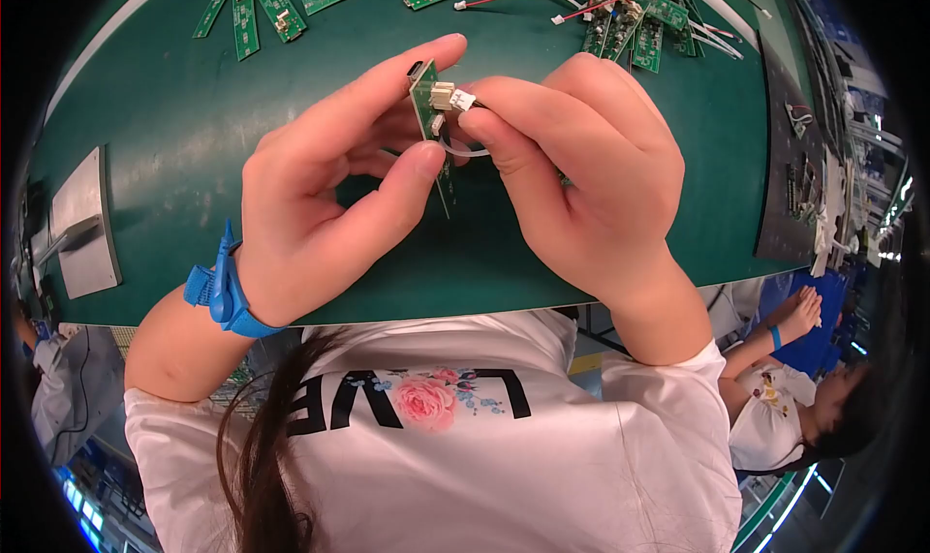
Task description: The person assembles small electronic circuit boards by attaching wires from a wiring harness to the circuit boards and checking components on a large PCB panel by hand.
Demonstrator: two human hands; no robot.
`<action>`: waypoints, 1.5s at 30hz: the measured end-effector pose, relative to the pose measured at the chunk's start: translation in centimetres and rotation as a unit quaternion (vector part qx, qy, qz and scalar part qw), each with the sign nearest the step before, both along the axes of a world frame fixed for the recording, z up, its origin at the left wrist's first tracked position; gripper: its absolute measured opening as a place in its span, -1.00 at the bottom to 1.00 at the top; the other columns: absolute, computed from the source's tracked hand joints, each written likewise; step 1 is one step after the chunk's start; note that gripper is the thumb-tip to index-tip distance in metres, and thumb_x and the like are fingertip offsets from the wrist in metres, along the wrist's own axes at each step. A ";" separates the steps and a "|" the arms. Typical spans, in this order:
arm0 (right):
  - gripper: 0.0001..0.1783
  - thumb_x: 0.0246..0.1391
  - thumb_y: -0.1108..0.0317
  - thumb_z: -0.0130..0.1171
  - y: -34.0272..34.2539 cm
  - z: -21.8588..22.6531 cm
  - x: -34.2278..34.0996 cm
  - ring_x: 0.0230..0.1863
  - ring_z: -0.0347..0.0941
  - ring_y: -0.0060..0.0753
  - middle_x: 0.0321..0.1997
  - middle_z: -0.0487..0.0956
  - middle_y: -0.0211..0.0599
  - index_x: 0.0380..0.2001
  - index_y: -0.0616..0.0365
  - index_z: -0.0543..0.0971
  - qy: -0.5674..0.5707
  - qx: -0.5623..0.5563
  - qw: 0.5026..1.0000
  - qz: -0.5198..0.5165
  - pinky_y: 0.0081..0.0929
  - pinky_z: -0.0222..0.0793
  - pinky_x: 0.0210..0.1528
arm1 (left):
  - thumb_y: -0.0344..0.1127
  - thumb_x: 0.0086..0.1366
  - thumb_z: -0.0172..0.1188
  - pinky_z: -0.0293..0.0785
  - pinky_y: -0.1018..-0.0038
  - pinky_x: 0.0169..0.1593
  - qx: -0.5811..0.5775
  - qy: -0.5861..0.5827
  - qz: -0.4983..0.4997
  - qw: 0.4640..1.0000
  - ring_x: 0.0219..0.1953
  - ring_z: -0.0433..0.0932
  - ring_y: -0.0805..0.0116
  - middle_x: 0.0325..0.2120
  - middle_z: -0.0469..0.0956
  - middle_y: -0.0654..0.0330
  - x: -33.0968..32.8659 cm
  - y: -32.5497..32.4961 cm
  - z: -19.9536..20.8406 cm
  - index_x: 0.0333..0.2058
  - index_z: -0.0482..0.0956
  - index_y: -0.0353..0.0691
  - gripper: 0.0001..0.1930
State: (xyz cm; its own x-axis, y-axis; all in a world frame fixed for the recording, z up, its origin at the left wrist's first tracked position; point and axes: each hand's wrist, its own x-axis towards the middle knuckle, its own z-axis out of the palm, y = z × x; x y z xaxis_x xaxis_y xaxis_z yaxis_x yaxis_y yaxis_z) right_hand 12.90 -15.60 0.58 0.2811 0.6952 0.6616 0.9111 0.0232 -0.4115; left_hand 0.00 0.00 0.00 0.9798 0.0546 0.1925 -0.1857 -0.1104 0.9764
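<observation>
My left hand (334,166) grips a narrow green circuit board (423,103) between thumb and fingers, holding it upright above the table. A cream socket (443,96) and a smaller white connector (438,125) stand out from its right face. Between thumb and forefinger, my right hand (591,156) pinches a small white cable plug (463,100), right at the mouth of the cream socket. Whether the plug is seated inside cannot be made out. A pale wire (463,150) curves from the lower connector toward my right fingers. A blue strap (225,287) circles my left wrist.
Several green boards (244,15) lie along the table's (174,156) far side. A heap of boards and wired cables (630,15) sits at the far right. A metal plate (85,224) rests at left, a dark panel (790,166) at right. Another person's hands (799,313) show at right.
</observation>
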 end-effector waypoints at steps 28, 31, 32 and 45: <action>-0.86 0.03 0.39 0.20 -7.7 2.5 5.1 -0.59 0.27 -0.58 -0.64 0.37 -0.37 -0.46 0.28 0.59 0.118 -0.120 0.947 -0.275 -0.58 0.18 -0.52 | -0.38 0.17 0.17 0.39 0.40 -0.19 0.389 -0.090 0.186 0.898 -0.29 0.48 0.13 -0.35 0.53 0.05 2.0 4.3 0.0 -0.15 0.56 -0.26 -0.75; -0.78 0.07 0.30 0.21 -16.2 0.6 12.1 -0.52 0.34 -0.66 -0.57 0.48 -0.40 -0.37 0.27 0.62 0.111 -0.111 0.899 -0.408 -0.62 0.23 -0.46 | -0.32 0.14 0.19 0.41 0.32 -0.18 0.465 -0.101 0.239 0.846 -0.28 0.45 0.13 -0.41 0.47 0.09 4.6 7.0 -0.6 -0.25 0.61 -0.24 -0.79; -0.77 0.07 0.27 0.21 -18.3 0.2 13.8 -0.52 0.36 -0.64 -0.56 0.50 -0.40 -0.37 0.26 0.62 0.099 -0.114 0.884 -0.442 -0.64 0.25 -0.44 | -0.32 0.14 0.19 0.41 0.32 -0.18 0.464 -0.105 0.243 0.845 -0.28 0.45 0.13 -0.41 0.47 0.09 5.4 7.4 -0.9 -0.25 0.61 -0.24 -0.79; -0.65 0.04 0.31 0.21 -8.3 4.5 3.2 -0.08 0.36 -0.28 -0.14 0.46 -0.19 -0.12 0.24 0.46 -0.015 0.014 0.952 -0.307 -0.41 0.24 0.00 | -0.37 0.19 0.18 0.42 0.62 -0.34 0.119 -0.062 0.219 0.967 -0.44 0.50 0.53 -0.48 0.51 0.26 4.6 3.7 1.8 -0.29 0.56 -0.37 -0.82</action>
